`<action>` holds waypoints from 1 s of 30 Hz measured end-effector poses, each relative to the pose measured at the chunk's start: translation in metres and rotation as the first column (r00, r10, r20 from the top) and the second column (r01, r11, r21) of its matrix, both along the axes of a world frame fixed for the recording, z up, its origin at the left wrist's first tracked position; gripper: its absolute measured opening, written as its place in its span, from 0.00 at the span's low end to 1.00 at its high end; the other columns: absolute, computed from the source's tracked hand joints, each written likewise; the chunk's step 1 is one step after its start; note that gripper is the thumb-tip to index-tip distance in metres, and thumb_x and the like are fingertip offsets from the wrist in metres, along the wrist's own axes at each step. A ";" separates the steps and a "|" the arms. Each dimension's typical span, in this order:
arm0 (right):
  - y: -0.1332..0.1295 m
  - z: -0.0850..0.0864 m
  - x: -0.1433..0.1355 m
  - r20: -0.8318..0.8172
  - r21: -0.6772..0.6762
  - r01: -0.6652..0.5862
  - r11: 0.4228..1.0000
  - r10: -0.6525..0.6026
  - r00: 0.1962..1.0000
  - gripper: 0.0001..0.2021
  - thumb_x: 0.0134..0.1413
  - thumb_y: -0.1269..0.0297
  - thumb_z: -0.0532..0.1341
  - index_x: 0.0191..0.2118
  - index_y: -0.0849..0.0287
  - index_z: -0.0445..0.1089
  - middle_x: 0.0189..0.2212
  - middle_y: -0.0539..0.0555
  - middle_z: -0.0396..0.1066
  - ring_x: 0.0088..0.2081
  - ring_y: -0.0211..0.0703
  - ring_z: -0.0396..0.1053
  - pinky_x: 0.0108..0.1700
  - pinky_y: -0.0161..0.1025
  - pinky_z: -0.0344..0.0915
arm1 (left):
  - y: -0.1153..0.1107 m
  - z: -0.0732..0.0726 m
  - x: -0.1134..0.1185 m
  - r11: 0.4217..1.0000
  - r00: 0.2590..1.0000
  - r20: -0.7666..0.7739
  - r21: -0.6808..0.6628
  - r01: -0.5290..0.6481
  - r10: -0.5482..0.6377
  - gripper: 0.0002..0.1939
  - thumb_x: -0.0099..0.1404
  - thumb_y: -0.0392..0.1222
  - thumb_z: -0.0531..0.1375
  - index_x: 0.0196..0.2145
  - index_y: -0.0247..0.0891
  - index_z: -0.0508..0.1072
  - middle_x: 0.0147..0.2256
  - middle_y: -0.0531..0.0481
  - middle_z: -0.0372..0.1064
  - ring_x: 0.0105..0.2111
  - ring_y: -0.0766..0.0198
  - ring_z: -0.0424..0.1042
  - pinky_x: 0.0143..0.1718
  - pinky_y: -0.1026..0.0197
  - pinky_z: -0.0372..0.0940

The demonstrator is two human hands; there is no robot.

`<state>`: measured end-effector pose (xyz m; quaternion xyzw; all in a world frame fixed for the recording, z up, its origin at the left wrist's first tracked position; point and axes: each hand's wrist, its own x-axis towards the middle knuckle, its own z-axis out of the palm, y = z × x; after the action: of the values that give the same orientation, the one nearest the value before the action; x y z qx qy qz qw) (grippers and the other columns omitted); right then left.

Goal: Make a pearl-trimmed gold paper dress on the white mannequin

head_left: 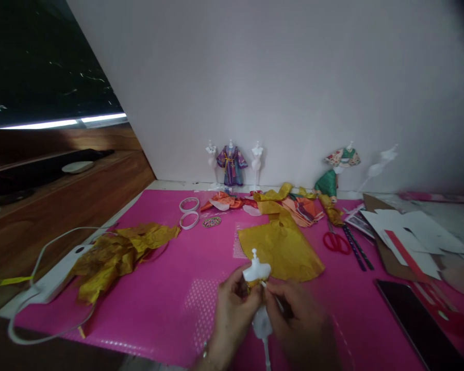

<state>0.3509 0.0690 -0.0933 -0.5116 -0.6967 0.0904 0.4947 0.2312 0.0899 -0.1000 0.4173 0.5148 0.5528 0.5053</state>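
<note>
- In the left hand [230,312]: thumb in front, fingers curled behind, pinched round the chest of a small white dress form [257,270], held nearly upright at the near middle of the desk [21,309].
- With the right hand [299,322]: thumb and fingertips pressed together at the gold band [252,283] on that chest; too blurred to tell exactly what is caught between them.
- Step in hand, by judgement: adjusting or fastening the band.
- Needed for the next move, probably: steady left grip, light right fingertips, no twisting of the form.
- Seen from the form: at twelve to one o'clock, close by, a flat gold piece [282,247]; at two, red scissors [336,243]; at three to four, a phone [417,319].
- At nine: open pink mat [158,299], best room for moving, then crumpled gold cloth [127,252] and a power strip [50,288] near the left edge.
</note>
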 end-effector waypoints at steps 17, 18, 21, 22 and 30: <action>0.003 0.000 0.007 0.102 0.002 -0.012 1.000 0.012 0.995 0.12 0.63 0.69 0.53 0.33 0.58 0.73 0.26 0.52 0.73 0.28 0.39 0.74 0.31 0.33 0.64 | -0.003 -0.009 0.006 0.998 0.969 -0.245 0.056 -0.004 0.017 0.19 0.51 0.34 0.59 0.42 0.35 0.78 0.26 0.53 0.74 0.23 0.67 0.67 0.24 0.68 0.62; 0.002 0.001 0.009 0.123 0.018 -0.026 0.999 0.023 0.992 0.11 0.62 0.69 0.54 0.33 0.58 0.73 0.24 0.51 0.73 0.26 0.38 0.73 0.29 0.33 0.63 | -0.001 -0.010 0.005 0.998 0.973 -0.228 0.053 -0.014 0.026 0.19 0.51 0.33 0.59 0.42 0.35 0.77 0.26 0.53 0.73 0.23 0.67 0.67 0.24 0.68 0.62; -0.003 0.003 0.013 0.130 0.019 -0.009 1.000 0.006 0.992 0.11 0.62 0.66 0.56 0.30 0.57 0.73 0.20 0.48 0.69 0.21 0.35 0.69 0.25 0.32 0.61 | 0.001 -0.012 0.004 0.998 0.985 -0.163 0.031 -0.051 0.055 0.18 0.51 0.34 0.60 0.42 0.35 0.77 0.28 0.51 0.75 0.25 0.65 0.69 0.26 0.67 0.63; -0.005 0.004 0.014 0.119 0.005 0.015 1.000 -0.015 0.993 0.12 0.62 0.65 0.56 0.29 0.57 0.74 0.19 0.48 0.69 0.20 0.35 0.68 0.25 0.32 0.60 | 0.001 -0.011 0.004 0.998 0.988 -0.141 0.023 -0.057 0.060 0.18 0.51 0.35 0.60 0.42 0.35 0.77 0.28 0.50 0.76 0.26 0.65 0.70 0.26 0.67 0.64; -0.001 -0.002 0.012 0.147 0.019 -0.027 0.999 0.024 0.989 0.10 0.61 0.66 0.58 0.31 0.57 0.73 0.21 0.48 0.71 0.21 0.35 0.70 0.25 0.31 0.62 | -0.004 0.000 0.005 0.998 0.995 -0.086 0.047 -0.037 0.041 0.17 0.50 0.34 0.60 0.40 0.35 0.77 0.33 0.47 0.79 0.28 0.64 0.73 0.29 0.67 0.66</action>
<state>0.3633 0.0683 -0.0953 -0.5026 -0.7386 0.0514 0.4463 0.2360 0.0862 -0.0999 0.4420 0.5316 0.5556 0.4619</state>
